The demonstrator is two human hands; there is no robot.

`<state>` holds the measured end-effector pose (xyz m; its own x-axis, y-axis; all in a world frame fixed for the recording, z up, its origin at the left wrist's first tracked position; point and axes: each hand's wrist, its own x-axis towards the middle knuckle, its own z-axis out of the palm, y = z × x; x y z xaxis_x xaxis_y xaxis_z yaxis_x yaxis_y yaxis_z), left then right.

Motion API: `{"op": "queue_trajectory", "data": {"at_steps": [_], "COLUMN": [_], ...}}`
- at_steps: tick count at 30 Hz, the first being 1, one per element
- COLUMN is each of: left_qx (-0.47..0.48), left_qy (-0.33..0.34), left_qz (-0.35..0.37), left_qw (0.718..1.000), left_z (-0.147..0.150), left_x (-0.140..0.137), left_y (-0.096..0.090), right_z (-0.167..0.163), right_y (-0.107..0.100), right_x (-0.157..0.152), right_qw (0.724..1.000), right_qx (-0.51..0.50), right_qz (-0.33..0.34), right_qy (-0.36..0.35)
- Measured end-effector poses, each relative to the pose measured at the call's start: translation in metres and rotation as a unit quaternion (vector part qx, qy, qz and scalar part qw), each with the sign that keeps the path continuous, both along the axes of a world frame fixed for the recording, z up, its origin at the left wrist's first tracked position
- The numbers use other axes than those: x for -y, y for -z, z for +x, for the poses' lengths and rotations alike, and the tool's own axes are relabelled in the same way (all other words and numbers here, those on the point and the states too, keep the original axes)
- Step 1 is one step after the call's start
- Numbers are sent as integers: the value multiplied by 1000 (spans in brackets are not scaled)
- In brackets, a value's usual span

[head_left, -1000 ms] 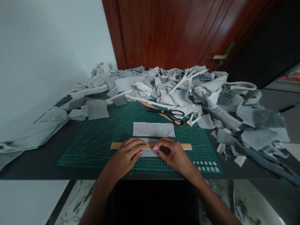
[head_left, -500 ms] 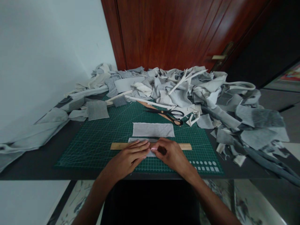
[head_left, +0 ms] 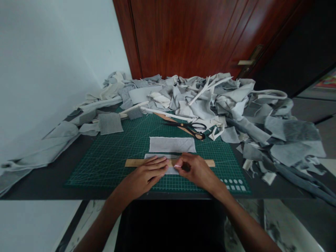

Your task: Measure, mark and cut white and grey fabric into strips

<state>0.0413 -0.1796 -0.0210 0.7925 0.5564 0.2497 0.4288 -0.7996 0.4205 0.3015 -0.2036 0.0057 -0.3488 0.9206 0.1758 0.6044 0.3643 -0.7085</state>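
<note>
My left hand [head_left: 151,173] lies flat with fingers stretched out, pressing a wooden ruler [head_left: 133,162] down. Under the ruler is a light grey strip of fabric [head_left: 172,170], partly covered by my hands. Between the pinched fingertips of my right hand [head_left: 195,171] is a small pink piece of tailor's chalk [head_left: 177,166], held at the ruler's lower edge over the strip. Just beyond the ruler a second light grey fabric strip [head_left: 172,144] lies flat.
A green cutting mat [head_left: 105,168] covers the table's middle. Black scissors [head_left: 185,125] rest near its far side on a brown strip [head_left: 164,117]. Heaped grey and white fabric scraps [head_left: 204,108] line the back and right. A loose grey square [head_left: 110,123] sits at left.
My right hand has moved a little to the right along the ruler with the chalk. My left hand stays pressed on the ruler.
</note>
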Motion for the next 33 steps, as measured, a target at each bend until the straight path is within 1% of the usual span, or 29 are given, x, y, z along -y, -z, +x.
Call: {"op": "queue_trajectory", "data": {"at_steps": [8, 23, 33], "left_qx": [28, 20, 22], "left_qy": [-2, 7, 0], "left_qz": [-8, -7, -11], "left_qw": [1000, 1000, 1000], "left_z": [-1, -3, -2], "left_x": [0, -4, -4], "left_y": [0, 2, 1], "right_z": [22, 63, 79], "right_y": [-2, -1, -3], "right_x": [5, 11, 15], "right_qw": [1000, 999, 999], "right_qx": [23, 34, 47], "right_qz": [5, -13, -3], "right_qy": [19, 14, 21]}}
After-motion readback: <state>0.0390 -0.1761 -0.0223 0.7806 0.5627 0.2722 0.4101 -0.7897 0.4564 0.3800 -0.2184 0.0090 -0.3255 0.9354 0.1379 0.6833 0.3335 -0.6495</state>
